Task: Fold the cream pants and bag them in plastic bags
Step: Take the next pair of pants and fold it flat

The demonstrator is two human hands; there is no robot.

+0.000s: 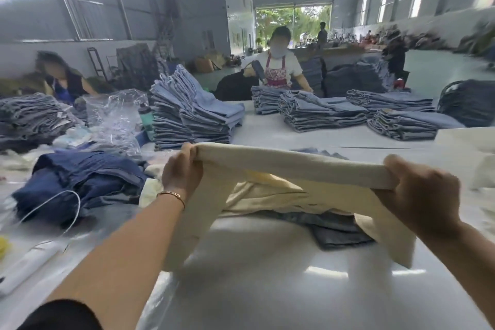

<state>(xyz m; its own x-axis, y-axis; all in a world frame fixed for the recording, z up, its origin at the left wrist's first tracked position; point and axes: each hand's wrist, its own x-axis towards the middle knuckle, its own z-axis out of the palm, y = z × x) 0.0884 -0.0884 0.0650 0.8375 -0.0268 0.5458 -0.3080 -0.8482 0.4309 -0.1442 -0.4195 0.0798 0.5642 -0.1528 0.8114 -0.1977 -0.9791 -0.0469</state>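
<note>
Cream pants (289,166) are stretched out in the air above the white table (267,289). My left hand (180,171) grips their left end, fingers curled over the top edge. My right hand (420,195) grips the right end the same way. Between my hands the cloth forms a taut folded band, and loose parts hang down at both sides. More cream fabric (267,195) lies bunched under the band on the table. Crumpled clear plastic bags (115,112) lie at the back left.
A dark blue jeans heap (80,182) lies left, and a grey-blue pair (332,230) lies under the cream cloth. Stacks of light blue jeans (192,110) (321,112) fill the far table. A white cable (53,203) trails at left. Two people work across the table.
</note>
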